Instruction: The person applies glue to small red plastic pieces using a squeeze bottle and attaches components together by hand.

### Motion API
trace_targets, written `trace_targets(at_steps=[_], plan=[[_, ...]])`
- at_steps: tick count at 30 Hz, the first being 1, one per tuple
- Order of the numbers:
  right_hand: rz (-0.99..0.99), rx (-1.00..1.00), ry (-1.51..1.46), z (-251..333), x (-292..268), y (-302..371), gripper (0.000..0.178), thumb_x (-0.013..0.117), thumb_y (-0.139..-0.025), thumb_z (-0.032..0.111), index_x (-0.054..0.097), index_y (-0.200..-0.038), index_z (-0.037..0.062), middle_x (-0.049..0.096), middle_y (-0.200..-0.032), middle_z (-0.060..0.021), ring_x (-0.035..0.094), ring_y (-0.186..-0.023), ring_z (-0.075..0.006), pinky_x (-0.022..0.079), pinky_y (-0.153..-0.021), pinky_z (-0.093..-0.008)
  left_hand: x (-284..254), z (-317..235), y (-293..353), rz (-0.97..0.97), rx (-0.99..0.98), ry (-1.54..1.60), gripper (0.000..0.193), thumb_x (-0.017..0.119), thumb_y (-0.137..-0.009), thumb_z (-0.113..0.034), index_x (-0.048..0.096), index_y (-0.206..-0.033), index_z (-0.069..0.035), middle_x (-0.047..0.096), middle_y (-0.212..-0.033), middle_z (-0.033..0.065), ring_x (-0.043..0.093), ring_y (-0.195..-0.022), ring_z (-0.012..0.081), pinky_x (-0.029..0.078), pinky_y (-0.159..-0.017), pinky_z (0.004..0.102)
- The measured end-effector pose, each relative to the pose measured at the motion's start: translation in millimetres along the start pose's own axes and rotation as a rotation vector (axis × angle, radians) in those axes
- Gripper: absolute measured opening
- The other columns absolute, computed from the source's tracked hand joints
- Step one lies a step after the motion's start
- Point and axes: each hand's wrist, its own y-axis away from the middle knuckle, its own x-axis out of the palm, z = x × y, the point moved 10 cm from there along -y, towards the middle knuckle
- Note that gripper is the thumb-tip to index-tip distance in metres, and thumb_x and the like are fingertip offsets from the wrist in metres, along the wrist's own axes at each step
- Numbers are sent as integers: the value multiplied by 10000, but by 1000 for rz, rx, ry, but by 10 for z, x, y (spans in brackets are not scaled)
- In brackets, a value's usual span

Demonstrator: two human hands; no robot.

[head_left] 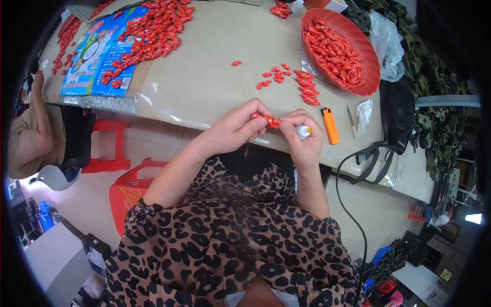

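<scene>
My left hand [236,125] pinches one end of a small glossy red ornament [268,121] with gold flecks, above the table's near edge. The thumb and forefinger of my right hand [304,148] meet the ornament's other end. Tucked in that same hand is a small white squeeze bottle [302,133] with a yellow tip; the fingers cover part of it. Just beyond my hands lies a short row of similar red pieces [308,91], and several loose ones [277,75] are scattered beside it. An orange lighter [331,125] rests to the right of my right hand.
A scalloped red bowl [377,77] full of red pieces stands at right. Near the lighter are a thin blade [351,122] and crumpled tissue [364,115]. A heap of red pieces [158,28] covers a blue printed sheet [84,77]. Another person's arm [40,97] shows at far left.
</scene>
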Motion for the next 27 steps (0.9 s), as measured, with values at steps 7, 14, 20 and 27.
trace_targets(at_steps=[7, 14, 20, 27], plan=[[-3, 19, 7, -15, -3, 6, 68, 616, -709, 29, 559, -705, -7, 527, -673, -46, 477, -620, -91, 365, -561, -200, -2, -5, -11, -25, 31, -66, 153, 416, -867, -173, 428, -925, -32, 471, -686, 6, 402, -544, 29, 334, -468, 148], [27, 60, 30, -50, 4, -16, 64, 611, -714, 28, 555, -710, -4, 522, -686, -46, 478, -628, -89, 371, -567, -204, -26, 5, -9, -47, 3, -27, 151, 435, -860, -165, 437, -929, -31, 480, -688, 8, 405, -540, 29, 332, -460, 146], [47, 46, 22, -34, 23, -19, 57, 607, -712, 17, 553, -716, -2, 522, -695, -50, 481, -638, -94, 376, -578, -204, -36, 54, 2, -61, -42, 26, 147, 452, -852, -155, 450, -931, -30, 484, -690, 10, 409, -539, 30, 329, -458, 142], [88, 30, 37, -37, 40, -23, 65, 618, -694, 15, 555, -695, -1, 529, -687, -49, 488, -637, -108, 384, -576, -213, -17, -27, 1, -56, 7, -93, 116, 435, -843, -100, 433, -906, -3, 501, -702, 20, 453, -622, 58, 382, -540, 189]])
